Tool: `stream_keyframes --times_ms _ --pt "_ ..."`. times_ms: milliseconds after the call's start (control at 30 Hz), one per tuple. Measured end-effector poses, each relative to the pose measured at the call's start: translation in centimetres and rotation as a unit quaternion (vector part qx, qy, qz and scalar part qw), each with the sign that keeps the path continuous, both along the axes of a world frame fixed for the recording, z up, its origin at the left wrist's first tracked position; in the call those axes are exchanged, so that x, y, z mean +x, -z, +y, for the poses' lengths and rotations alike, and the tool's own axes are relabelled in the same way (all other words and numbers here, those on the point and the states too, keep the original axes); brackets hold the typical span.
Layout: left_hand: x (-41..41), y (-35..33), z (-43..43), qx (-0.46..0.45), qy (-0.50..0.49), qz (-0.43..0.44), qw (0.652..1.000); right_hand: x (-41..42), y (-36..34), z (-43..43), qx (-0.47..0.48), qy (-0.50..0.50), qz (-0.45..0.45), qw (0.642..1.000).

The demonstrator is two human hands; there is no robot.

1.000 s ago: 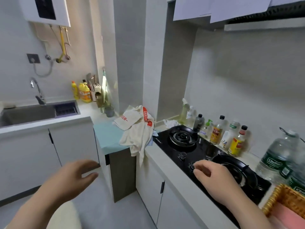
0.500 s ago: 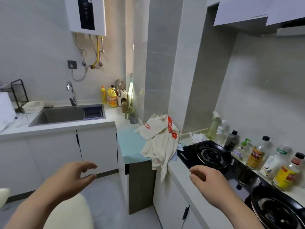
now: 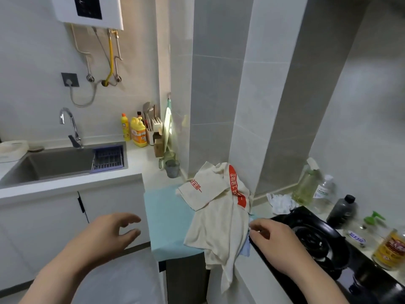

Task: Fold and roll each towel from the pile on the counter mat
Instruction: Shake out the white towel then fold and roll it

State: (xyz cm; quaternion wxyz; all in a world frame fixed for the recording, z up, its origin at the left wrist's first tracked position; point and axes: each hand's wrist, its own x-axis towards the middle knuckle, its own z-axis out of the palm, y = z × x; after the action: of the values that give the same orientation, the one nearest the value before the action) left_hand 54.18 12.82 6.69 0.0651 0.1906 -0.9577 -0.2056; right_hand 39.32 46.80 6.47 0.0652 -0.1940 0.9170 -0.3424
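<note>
On the teal counter mat, beside the gas hob, the cream towel pile overhangs the front edge; left hand spread in mid-air, right hand curled at the pile's edge, grip indiscernible.

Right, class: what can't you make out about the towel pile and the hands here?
Head view only.
Number of cream towels with red print: they overlap.
The pale blue cloth: mostly buried under them.
Whether the right hand pinches cloth: its curled fingers hide contact.

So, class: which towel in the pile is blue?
The bottom towel, peeking out beside the right hand; the cream towels over it carry red print.
</note>
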Motion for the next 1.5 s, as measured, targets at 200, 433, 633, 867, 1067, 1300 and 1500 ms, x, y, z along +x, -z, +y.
stream_keyframes --times_ms 200,433,633,867,1067,1300,1500 --pt "-9.6 -0.3 -3.8 0.012 0.018 -0.003 1.000 -8.5 -0.5 -5.2 -0.014 -0.003 -0.017 1.000" --pt "-17.5 0.0 -6.9 -0.006 0.030 -0.010 0.999 -16.1 0.1 -9.5 -0.031 0.005 -0.024 0.999" --pt "-24.2 1.3 -10.3 0.012 0.052 -0.008 0.999 -21.3 1.3 -13.0 -0.011 0.018 -0.031 0.999" --pt "-33.3 4.1 -15.1 0.039 0.119 -0.029 0.992 -26.8 4.2 -17.0 -0.003 0.070 -0.061 0.996" --pt "-40.6 6.4 -19.6 0.032 0.190 -0.051 0.980 -29.2 7.8 -20.8 -0.001 0.157 -0.091 0.983" --pt "-46.6 9.1 -22.8 0.047 0.317 -0.085 0.944 -29.0 10.7 -24.7 0.014 0.259 -0.106 0.960" --pt "-49.3 11.7 -20.6 0.075 0.421 -0.105 0.898 -26.8 13.0 -25.4 0.042 0.311 -0.128 0.941"
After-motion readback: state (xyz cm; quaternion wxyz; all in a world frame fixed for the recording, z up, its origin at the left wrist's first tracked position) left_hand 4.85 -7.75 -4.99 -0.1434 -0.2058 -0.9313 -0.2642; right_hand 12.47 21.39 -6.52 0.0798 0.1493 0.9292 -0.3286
